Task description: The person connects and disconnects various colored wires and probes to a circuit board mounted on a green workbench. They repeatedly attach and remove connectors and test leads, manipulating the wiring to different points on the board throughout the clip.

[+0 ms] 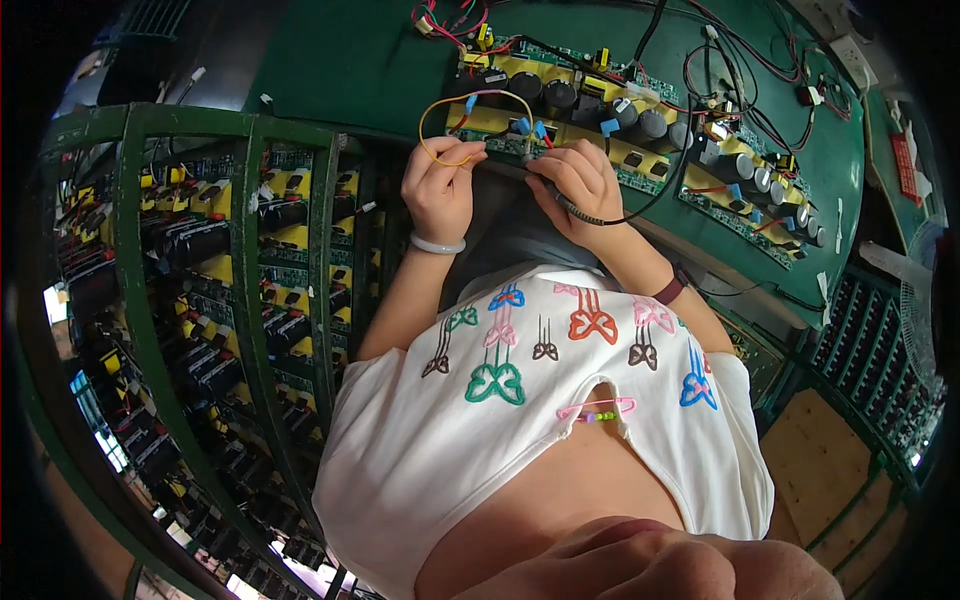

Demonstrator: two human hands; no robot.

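My left hand (pixel 440 195) is pinched around one end of a thin yellow wire (pixel 422 115). The wire loops up over the edge of a circuit board and comes down beside my right hand (pixel 580 190). Closed fingers of that hand grip a black cable with a ribbed sleeve (pixel 578 211); a small metal end piece (pixel 528 152) shows at the fingertips. Whether the wire joins this piece I cannot tell. Just beyond both hands lies a long circuit board (pixel 640 182) with black round capacitors (pixel 525 86) and blue and yellow parts.
The boards rest on a green table (pixel 340 60). Another board (pixel 710 205) lies to the right, under tangled cables (pixel 740 80). On my left, a green metal rack (pixel 130 220) holds many similar boards. A white socket (pixel 853 60) is at the far right.
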